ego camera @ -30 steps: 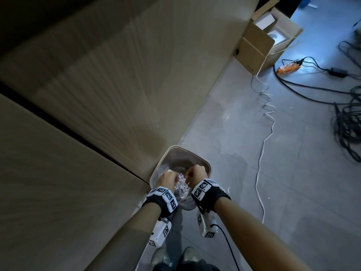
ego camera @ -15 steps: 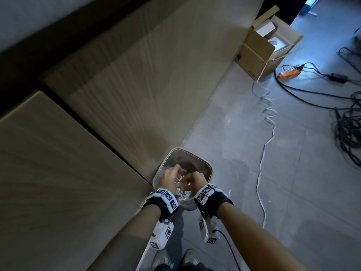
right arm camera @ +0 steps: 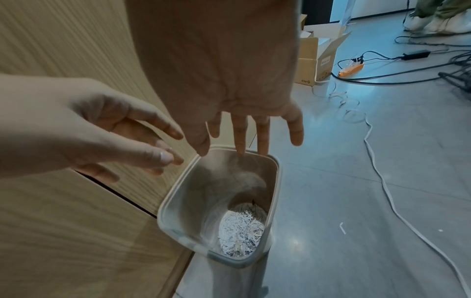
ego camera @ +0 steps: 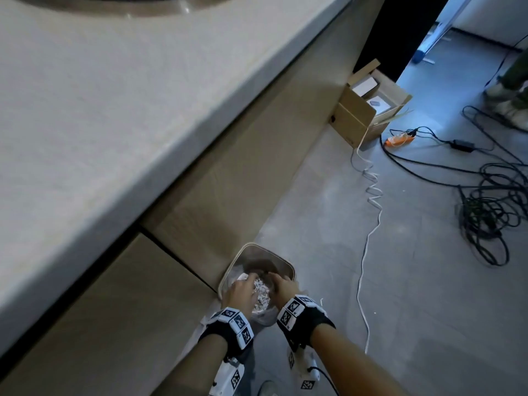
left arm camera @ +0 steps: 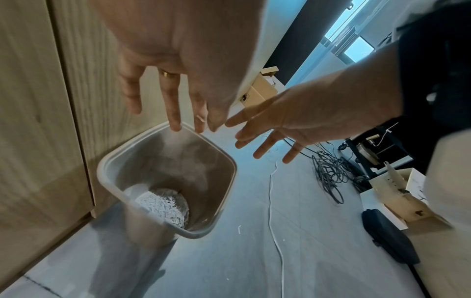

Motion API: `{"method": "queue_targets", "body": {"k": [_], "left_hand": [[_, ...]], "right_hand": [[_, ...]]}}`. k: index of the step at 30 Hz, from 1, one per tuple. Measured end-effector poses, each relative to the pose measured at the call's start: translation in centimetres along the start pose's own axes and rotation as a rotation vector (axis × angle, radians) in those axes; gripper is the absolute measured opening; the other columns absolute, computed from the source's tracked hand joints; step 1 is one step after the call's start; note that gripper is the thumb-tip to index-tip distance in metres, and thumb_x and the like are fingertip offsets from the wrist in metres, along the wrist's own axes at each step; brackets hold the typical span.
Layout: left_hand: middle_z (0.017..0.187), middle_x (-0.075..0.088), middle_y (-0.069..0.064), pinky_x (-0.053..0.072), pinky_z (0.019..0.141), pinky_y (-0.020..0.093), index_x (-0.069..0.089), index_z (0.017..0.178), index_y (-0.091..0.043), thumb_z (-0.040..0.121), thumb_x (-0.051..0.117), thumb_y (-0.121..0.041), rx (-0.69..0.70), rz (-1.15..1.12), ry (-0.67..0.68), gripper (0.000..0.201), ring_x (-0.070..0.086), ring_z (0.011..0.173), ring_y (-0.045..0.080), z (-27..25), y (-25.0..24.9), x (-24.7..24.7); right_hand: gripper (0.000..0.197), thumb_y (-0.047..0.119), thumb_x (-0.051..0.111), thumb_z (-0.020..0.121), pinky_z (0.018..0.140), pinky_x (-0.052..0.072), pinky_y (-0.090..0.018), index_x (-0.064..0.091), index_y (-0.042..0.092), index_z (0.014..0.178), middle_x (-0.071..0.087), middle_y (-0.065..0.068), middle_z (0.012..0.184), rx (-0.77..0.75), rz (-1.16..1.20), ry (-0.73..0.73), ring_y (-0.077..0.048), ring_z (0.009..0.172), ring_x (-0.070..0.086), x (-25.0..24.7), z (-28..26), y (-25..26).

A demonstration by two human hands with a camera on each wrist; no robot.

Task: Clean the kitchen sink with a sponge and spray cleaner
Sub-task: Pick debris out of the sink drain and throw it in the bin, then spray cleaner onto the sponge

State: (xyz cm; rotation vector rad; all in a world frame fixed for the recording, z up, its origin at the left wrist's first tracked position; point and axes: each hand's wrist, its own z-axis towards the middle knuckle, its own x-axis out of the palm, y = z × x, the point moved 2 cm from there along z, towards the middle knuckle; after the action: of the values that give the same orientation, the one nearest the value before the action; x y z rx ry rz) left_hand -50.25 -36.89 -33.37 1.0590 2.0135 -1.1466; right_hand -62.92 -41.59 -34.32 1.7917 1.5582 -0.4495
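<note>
A pale, square waste bin (ego camera: 281,260) stands on the floor against the wooden cabinet front (ego camera: 228,172). Shredded white paper (left arm camera: 163,205) lies at its bottom (right arm camera: 241,231). Both my hands hover just above the bin mouth. My left hand (ego camera: 241,290) has its fingers spread and straight (left arm camera: 178,113), holding nothing. My right hand (ego camera: 285,287) is also flat and empty, fingers pointing down at the bin (right arm camera: 244,137). The sink's rim (ego camera: 183,7) shows only at the top edge of the head view. No sponge or spray cleaner is in view.
The light countertop (ego camera: 114,110) overhangs the cabinets on the left. On the grey floor lie a white cable (ego camera: 368,238), a black cable tangle (ego camera: 491,218), an orange power strip (ego camera: 400,138) and an open cardboard box (ego camera: 368,110). Another person's feet (ego camera: 511,104) stand far right.
My hands were curled round a clump of shredded paper over the bin; now both are open and the paper lies inside. The head view has tilted up, showing the countertop.
</note>
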Motion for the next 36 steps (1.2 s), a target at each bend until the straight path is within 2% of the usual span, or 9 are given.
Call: {"method": "queue_targets", "body": {"k": [6,10,16,19,23,25,27,29,36], "left_hand": [[0.121,0.060,0.001,0.047,0.093,0.036,0.055,0.116,-0.018,0.090,0.053,-0.017,-0.031,0.001,0.057,0.027,0.055,0.115,0.023,-6.4,-4.4,-6.5],[0.113,0.061,0.009,0.047,0.092,0.040,0.057,0.105,-0.011,0.086,0.053,-0.011,-0.032,-0.085,0.055,0.020,0.055,0.113,0.029,-11.4,-7.2,-11.1],[0.118,0.061,0.013,0.045,0.090,0.033,0.059,0.113,-0.007,0.091,0.050,-0.016,-0.073,-0.122,0.051,0.026,0.057,0.111,0.029,-20.4,-11.4,-20.3],[0.110,0.065,0.014,0.052,0.087,0.037,0.062,0.105,-0.011,0.083,0.057,-0.024,-0.095,-0.176,0.109,0.027,0.063,0.100,0.030,-23.9,-11.8,-24.0],[0.089,0.070,0.008,0.058,0.077,0.044,0.065,0.086,-0.020,0.064,0.071,-0.034,-0.115,-0.163,0.146,0.027,0.068,0.080,0.028,-23.5,-6.2,-26.2],[0.074,0.068,0.004,0.059,0.072,0.049,0.062,0.071,-0.020,0.066,0.073,-0.026,-0.116,-0.206,0.118,0.014,0.065,0.064,0.022,-25.2,-4.2,-29.5],[0.081,0.066,0.010,0.055,0.078,0.044,0.065,0.081,-0.015,0.077,0.064,-0.015,-0.117,-0.308,0.000,0.004,0.061,0.071,0.023,-30.5,-4.9,-35.0],[0.100,0.068,0.015,0.052,0.083,0.034,0.068,0.100,-0.007,0.084,0.058,-0.009,-0.145,-0.337,-0.143,0.019,0.064,0.089,0.027,-34.0,-3.3,-38.6],[0.111,0.066,0.007,0.050,0.090,0.036,0.061,0.108,-0.014,0.084,0.058,-0.014,-0.381,-0.232,-0.426,0.025,0.062,0.105,0.027,-46.4,9.5,-42.7]], "right_hand": [[0.029,0.028,0.051,0.089,0.090,0.050,-0.036,0.062,0.019,0.114,0.066,-0.013,0.116,-0.033,0.023,0.051,-0.030,0.107,0.062,-5.7,-7.8,2.5],[0.035,0.033,0.050,0.091,0.093,0.050,-0.036,0.063,0.011,0.116,0.067,-0.012,0.115,-0.064,0.076,0.055,-0.027,0.107,0.063,-10.1,-14.2,4.9],[0.025,0.036,0.053,0.084,0.072,0.044,-0.027,0.067,0.016,0.092,0.069,-0.010,0.098,-0.134,-0.105,0.088,-0.026,0.086,0.063,-17.0,-24.5,10.4],[0.019,0.024,0.059,0.086,0.075,0.045,-0.025,0.064,0.013,0.101,0.065,-0.009,0.105,-0.168,-0.182,0.118,-0.027,0.099,0.064,-19.9,-29.3,12.8],[0.035,0.032,0.077,0.071,0.072,0.060,-0.037,0.066,0.015,0.099,0.072,-0.004,0.083,-0.276,-0.485,0.088,-0.024,0.075,0.070,-22.6,-33.5,18.2],[0.038,0.028,0.073,0.078,0.082,0.054,-0.031,0.065,0.009,0.111,0.071,-0.008,0.101,-0.355,-0.552,0.078,-0.026,0.094,0.068,-23.1,-35.2,21.3],[0.027,0.023,0.067,0.083,0.081,0.052,-0.031,0.067,0.006,0.103,0.069,-0.010,0.103,-0.400,-0.545,0.043,-0.027,0.098,0.066,-24.0,-37.4,24.9],[0.024,0.031,0.072,0.076,0.076,0.058,-0.041,0.068,0.008,0.082,0.071,-0.011,0.089,-0.460,-0.519,-0.006,-0.029,0.084,0.068,-24.2,-38.8,28.9],[0.019,0.012,0.079,0.071,0.051,0.038,-0.018,0.060,0.014,0.072,0.059,0.001,0.078,-0.679,-0.369,-0.056,-0.017,0.079,0.055,-19.4,-43.8,41.4]]}}
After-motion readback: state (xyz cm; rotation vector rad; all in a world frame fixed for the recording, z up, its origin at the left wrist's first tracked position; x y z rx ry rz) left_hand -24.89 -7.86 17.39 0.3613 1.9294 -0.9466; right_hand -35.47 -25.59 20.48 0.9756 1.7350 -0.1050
